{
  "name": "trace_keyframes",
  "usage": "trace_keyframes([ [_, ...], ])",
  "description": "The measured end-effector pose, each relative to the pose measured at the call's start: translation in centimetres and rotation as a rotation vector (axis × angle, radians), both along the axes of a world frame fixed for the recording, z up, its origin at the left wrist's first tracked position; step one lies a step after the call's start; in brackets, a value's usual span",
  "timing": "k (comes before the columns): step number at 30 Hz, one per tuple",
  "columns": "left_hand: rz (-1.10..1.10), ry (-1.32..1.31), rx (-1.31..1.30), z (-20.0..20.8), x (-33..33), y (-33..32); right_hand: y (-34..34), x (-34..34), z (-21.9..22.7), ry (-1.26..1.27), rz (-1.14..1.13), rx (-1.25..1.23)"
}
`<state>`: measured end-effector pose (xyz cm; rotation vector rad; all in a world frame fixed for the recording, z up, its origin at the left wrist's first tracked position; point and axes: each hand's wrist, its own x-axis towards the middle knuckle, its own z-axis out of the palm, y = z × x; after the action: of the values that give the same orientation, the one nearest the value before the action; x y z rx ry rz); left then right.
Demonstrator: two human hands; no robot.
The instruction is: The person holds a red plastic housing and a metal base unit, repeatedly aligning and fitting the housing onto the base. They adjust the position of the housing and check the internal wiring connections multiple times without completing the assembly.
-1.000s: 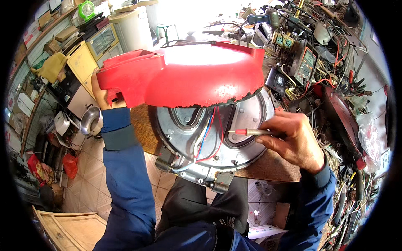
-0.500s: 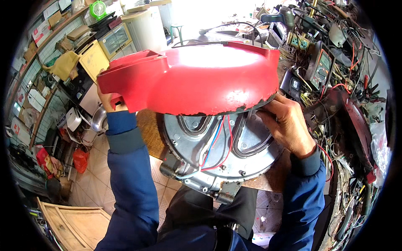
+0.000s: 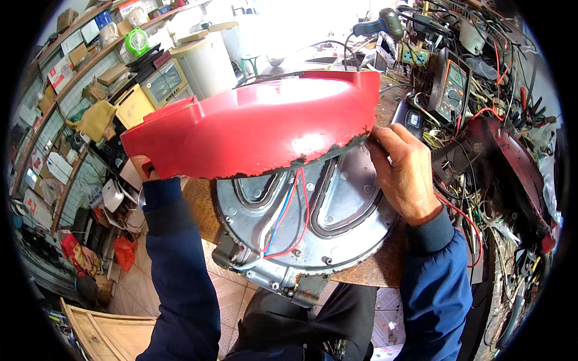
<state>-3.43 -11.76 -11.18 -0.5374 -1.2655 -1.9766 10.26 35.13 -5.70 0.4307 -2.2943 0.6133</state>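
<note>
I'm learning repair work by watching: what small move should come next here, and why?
Probably tilting the red cover up a little more with both hands: the left hand is at its left end, the right hand at its right edge, and it overhangs the round metal housing, hiding where the wires run at their upper ends.

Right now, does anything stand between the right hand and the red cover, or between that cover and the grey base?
Nothing visible separates the right hand from the red cover. Between the cover and the grey base, red, blue and white wires run up under the cover's edge.
</note>
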Motion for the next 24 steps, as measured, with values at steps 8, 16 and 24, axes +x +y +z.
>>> trace_keyframes([
  [8,-0.03,0.063,-0.075,2.2,1.9,0.9,0.2,-0.6,-0.8,0.107,-0.023,0.013],
  [16,-0.303,0.106,0.082,6.8,5.1,7.2,0.6,-0.7,-0.5,0.151,-0.051,-0.126],
  [24,0.106,0.426,-0.066,6.6,5.0,10.3,2.5,-1.7,-1.6,-0.024,-0.166,-0.032],
])
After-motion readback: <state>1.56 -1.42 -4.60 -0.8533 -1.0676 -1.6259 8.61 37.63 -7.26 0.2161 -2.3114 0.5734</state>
